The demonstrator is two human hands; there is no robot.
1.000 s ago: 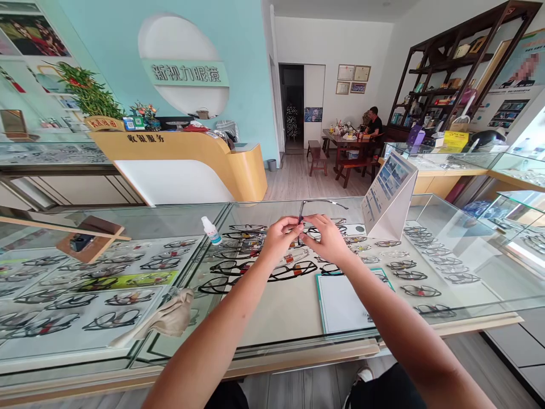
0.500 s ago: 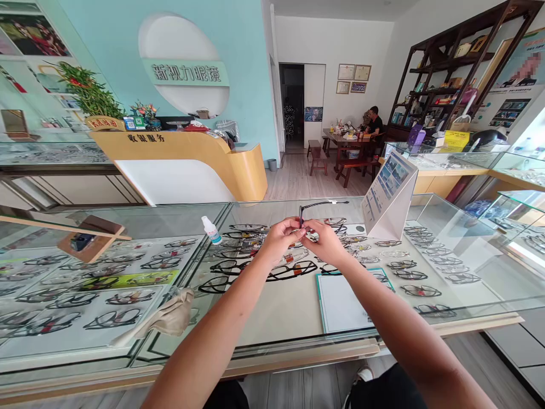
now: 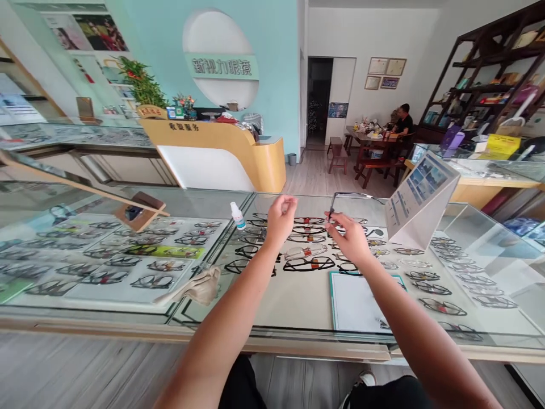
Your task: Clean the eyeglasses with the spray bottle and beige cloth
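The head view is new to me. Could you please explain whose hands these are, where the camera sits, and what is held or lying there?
No machine: these are one person's bare left hand and right hand. One camera, worn on the head, looks forward and down. The right hand holds dark glasses; the left hand is apart from them, and I cannot tell whether it holds anything small. On the glass case are a bottle, a cloth and a sign. Frames show in rows below.
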